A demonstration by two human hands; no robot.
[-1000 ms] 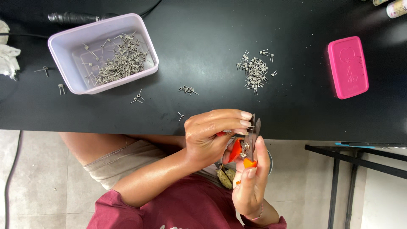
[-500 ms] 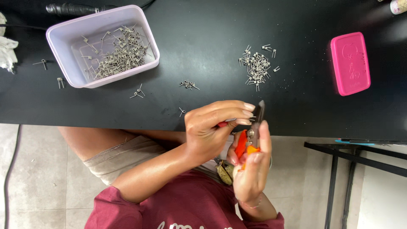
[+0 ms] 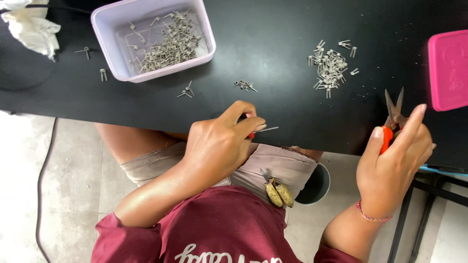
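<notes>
Presently, near to far:
Left hand (image 3: 219, 146): pinches a thin metal pin (image 3: 265, 129) at the black worktop (image 3: 253, 44) edge; steady it.
Right hand (image 3: 397, 160): grips orange-handled snips (image 3: 392, 119), blades apart.
Beyond: loose grey pin pile (image 3: 331, 65); pale lilac plastic tub (image 3: 156, 36).

Dull grey metal pins (image 3: 168, 46) fill a smooth, pale lilac plastic tub (image 3: 122, 19) on the matt black tabletop (image 3: 263, 29), beside a glossy pink plastic lid (image 3: 448, 68), while steel-bladed snips (image 3: 393, 114) carry shiny orange plastic grips.
</notes>
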